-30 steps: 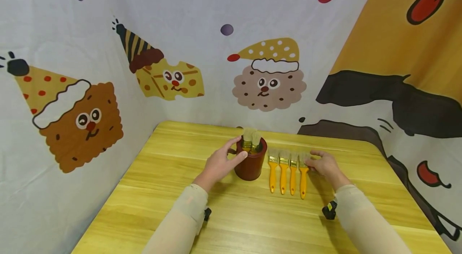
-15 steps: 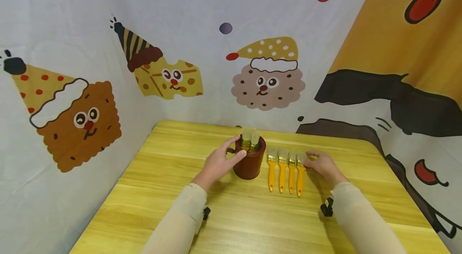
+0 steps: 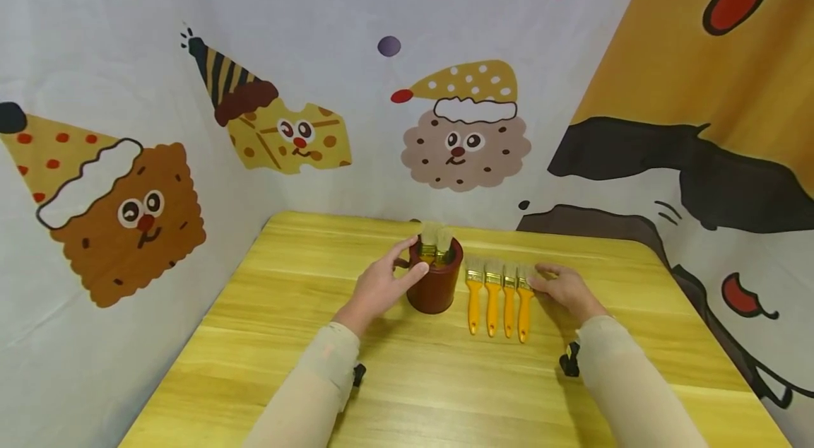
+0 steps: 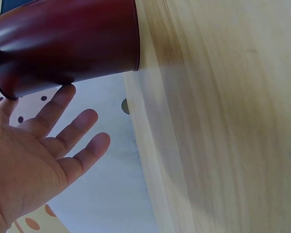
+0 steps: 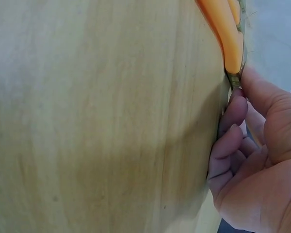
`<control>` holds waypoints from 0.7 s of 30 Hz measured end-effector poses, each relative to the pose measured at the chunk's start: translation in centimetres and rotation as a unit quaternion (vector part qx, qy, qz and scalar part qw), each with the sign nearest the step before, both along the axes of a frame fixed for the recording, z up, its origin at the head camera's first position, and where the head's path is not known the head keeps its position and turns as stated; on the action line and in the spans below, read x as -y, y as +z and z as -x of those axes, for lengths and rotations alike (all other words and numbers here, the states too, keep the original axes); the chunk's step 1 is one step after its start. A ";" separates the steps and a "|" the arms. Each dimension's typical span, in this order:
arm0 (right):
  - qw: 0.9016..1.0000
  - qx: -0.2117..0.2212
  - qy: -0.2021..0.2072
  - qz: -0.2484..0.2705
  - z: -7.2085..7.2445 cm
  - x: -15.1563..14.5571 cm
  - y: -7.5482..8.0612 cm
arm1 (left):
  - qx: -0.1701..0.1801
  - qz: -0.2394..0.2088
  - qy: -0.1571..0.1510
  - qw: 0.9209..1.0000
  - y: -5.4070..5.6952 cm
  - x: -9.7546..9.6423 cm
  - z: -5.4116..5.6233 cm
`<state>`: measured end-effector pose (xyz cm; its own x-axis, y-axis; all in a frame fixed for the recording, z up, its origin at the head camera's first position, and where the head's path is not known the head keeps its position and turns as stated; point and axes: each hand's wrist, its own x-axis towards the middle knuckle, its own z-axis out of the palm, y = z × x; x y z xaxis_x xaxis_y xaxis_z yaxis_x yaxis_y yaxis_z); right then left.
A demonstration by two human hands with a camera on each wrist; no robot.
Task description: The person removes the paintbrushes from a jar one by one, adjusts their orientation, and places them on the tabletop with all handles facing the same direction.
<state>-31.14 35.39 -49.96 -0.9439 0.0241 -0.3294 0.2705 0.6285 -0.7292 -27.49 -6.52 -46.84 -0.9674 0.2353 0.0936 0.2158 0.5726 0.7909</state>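
- Dark red container [image 4: 72, 43]: glossy, cropped at upper left.
- Left hand [image 4: 29, 158]: palm visible, fingers spread, one fingertip at container's side.
- Wooden tabletop [image 4: 228, 121]: fills right side; soft shadow.
- Pale printed cloth [image 4: 106, 141] behind.

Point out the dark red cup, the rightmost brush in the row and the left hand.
Dark red cup [image 3: 434, 290], head view: outer wall.
Rightmost brush [image 3: 524, 307], head view: orange handle.
Left hand [image 4: 26, 158], left wrist view: palm.
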 end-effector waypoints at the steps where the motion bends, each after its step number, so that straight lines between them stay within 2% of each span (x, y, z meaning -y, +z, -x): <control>1: 1.000 0.001 -0.002 0.003 0.0 0.1 0.0 | -0.001 0.000 0.000 1.000 0.0 0.0 0.1; 10: 1.000 0.015 -0.011 0.014 0.3 0.0 -0.5 | -0.006 0.004 0.000 1.000 -0.2 0.0 0.1; 21: 1.000 0.005 -0.004 0.017 0.7 -0.3 -1.0 | -0.008 0.005 0.001 1.000 -0.1 0.1 0.1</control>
<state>-31.80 35.65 -50.97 -0.9404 0.0199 -0.3395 0.2826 0.6010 -0.7477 -27.60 -6.57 -46.96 -0.9662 0.2348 0.1066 0.2273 0.5805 0.7819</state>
